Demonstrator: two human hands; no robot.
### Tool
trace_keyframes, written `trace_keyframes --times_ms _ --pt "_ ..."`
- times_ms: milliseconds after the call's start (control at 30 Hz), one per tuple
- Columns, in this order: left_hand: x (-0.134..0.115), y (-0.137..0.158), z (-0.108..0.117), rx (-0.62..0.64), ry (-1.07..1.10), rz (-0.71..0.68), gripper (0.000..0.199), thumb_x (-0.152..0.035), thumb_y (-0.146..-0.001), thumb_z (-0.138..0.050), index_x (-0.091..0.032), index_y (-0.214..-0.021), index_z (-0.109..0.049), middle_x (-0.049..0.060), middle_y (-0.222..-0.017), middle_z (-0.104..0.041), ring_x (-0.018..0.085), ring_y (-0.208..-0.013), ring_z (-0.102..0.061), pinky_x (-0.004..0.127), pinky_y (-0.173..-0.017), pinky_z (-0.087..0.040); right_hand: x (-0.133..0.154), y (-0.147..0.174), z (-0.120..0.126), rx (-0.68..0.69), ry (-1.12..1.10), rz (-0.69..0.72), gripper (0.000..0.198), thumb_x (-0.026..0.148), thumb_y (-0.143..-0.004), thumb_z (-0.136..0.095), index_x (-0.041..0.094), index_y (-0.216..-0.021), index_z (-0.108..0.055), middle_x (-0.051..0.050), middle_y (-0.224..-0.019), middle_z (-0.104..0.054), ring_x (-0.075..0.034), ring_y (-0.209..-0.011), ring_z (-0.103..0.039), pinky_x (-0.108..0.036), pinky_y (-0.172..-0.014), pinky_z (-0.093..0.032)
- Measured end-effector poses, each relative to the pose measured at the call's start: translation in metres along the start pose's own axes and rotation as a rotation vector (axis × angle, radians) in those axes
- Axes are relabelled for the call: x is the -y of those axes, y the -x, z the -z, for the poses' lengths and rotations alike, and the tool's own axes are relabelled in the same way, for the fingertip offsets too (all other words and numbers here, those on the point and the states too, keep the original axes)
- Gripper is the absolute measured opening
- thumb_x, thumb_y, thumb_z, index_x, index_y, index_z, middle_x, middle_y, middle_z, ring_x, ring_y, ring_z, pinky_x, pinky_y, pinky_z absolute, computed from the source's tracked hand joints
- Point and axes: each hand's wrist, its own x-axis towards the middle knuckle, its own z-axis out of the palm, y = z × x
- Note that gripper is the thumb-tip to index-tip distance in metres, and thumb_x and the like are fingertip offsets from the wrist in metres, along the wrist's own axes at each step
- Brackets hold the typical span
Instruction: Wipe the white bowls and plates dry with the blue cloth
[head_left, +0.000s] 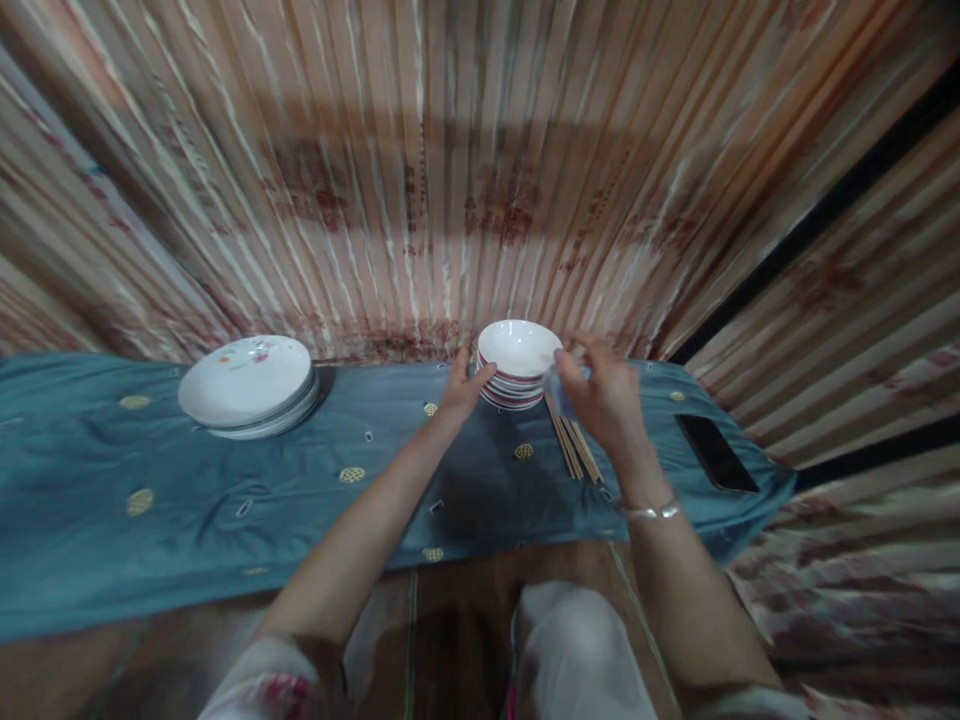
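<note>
Head view: the left hand [463, 388], spread, touches stacked round white red-banded bowls [517, 352] on blue-green patterned cloth [397, 440]; the right hand [606, 396] pinches a blurred pale-blue item [556, 394] beside them.

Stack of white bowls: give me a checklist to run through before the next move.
1. White, red-banded round bowls stacked upright on the blue patterned fabric: ok.
2. Left hand at the stack's left side: ok.
3. Grip of the right hand on the blurred pale-blue item: cannot tell.
4. Light-brown wooden chopsticks clear of the bowls: cannot tell, upper ends obscured.
5. Flat black rectangular phone apart from the bowls: ok.
6. White round floral plates apart from the bowls: ok.
</note>
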Motion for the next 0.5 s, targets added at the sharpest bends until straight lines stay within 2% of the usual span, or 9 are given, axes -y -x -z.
trace_keyframes --times_ms 67,167,267,367,500 --pt "-0.002 0.023 0.013 -0.067 0.032 0.074 0.070 -0.039 -0.077 -0.078 -0.021 -0.139 -0.052 0.011 -0.161 -0.039 0.026 -0.153 -0.025 0.041 -0.124 -0.018 0.023 0.023 -0.017 0.098 -0.190 0.002 0.042 0.047 -0.091 -0.051 0.017 -0.110 -0.073 -0.009 -0.084 -0.075 -0.024 -0.075 -0.068 -0.031 -0.071 -0.048" --pt "-0.003 0.060 0.047 -0.221 0.103 0.125 0.061 -0.033 -0.076 -0.079 -0.023 -0.132 -0.057 0.010 -0.159 -0.043 0.023 -0.150 -0.032 0.035 -0.122 -0.023 0.051 0.058 -0.063 0.303 -0.487 -0.021 0.038 0.047 -0.091 -0.049 0.020 -0.084 -0.075 -0.002 -0.069 -0.068 -0.018 -0.063 -0.061 -0.027 -0.063 -0.042" --pt "-0.003 0.092 0.093 -0.387 0.159 0.138 0.053 -0.032 -0.074 -0.081 -0.025 -0.123 -0.062 0.009 -0.156 -0.047 0.024 -0.149 -0.036 0.034 -0.120 -0.028 0.074 0.085 -0.117 0.480 -0.766 -0.186 0.045 0.058 -0.084 -0.051 0.020 -0.070 -0.073 0.001 -0.054 -0.057 -0.014 -0.051 -0.049 -0.025 -0.052 -0.034" --pt "-0.003 0.115 0.136 -0.534 0.118 0.157 0.046 -0.028 -0.073 -0.081 -0.027 -0.117 -0.064 0.007 -0.154 -0.050 0.022 -0.147 -0.038 0.035 -0.121 -0.026 0.093 0.101 -0.160 0.571 -0.975 -0.400 0.052 0.068 -0.073 -0.058 0.020 -0.060 -0.070 0.000 -0.056 -0.062 -0.013 -0.051 -0.048 -0.024 -0.050 -0.034" --pt "0.002 0.128 0.164 -0.545 0.072 0.183 0.046 -0.023 -0.071 -0.081 -0.025 -0.114 -0.066 0.009 -0.147 -0.057 0.025 -0.144 -0.043 0.037 -0.120 -0.029 0.107 0.115 -0.192 0.594 -1.083 -0.500 0.046 0.064 -0.068 -0.065 0.020 -0.057 -0.071 -0.002 -0.063 -0.069 -0.015 -0.060 -0.056 -0.026 -0.059 -0.042"
